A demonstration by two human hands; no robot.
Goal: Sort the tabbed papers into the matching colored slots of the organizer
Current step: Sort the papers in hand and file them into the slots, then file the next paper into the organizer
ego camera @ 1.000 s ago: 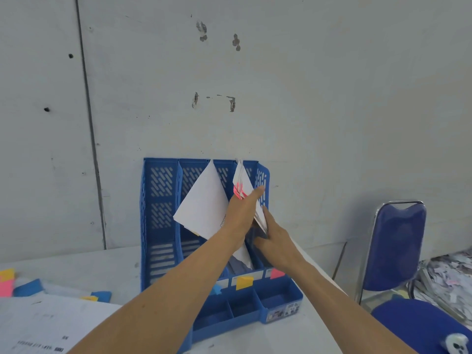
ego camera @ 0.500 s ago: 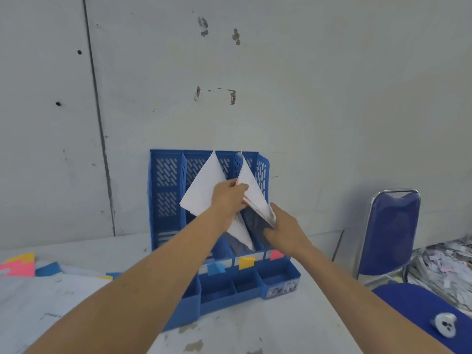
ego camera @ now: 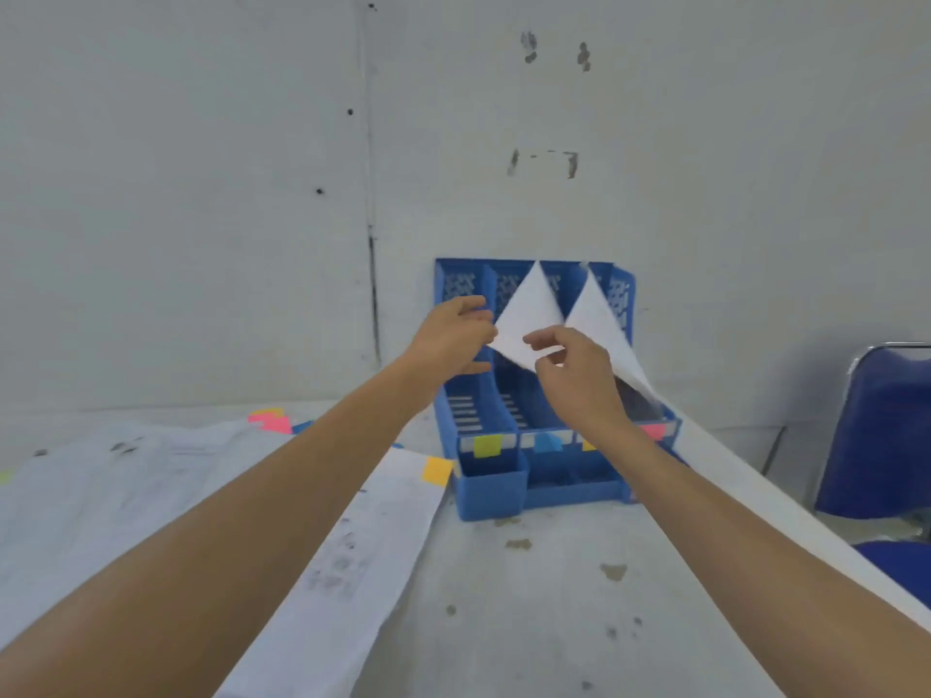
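The blue organizer (ego camera: 491,488) stands against the wall, with a yellow-green tab (ego camera: 487,445), a blue tab (ego camera: 548,442) and a pink tab (ego camera: 655,430) on its slot fronts. One white sheet (ego camera: 529,309) leans in a middle slot. A second white sheet (ego camera: 597,319) leans in the right slot. My left hand (ego camera: 451,337) hovers in front of the left slots with fingers loosely curled, beside the first sheet's left corner. My right hand (ego camera: 577,375) has thumb and forefinger at that sheet's lower corner; a pinch is unclear.
A long sheet with a yellow tab (ego camera: 437,471) lies on the table just left of the organizer. More tabbed papers (ego camera: 126,486) with pink tabs (ego camera: 272,423) spread at the left. A blue chair (ego camera: 881,435) stands beyond the table's right edge.
My left hand let go of the middle sheet and drew back to the left. My right hand left the right-slot papers and moved to the middle sheet's lower corner. The view swung left.
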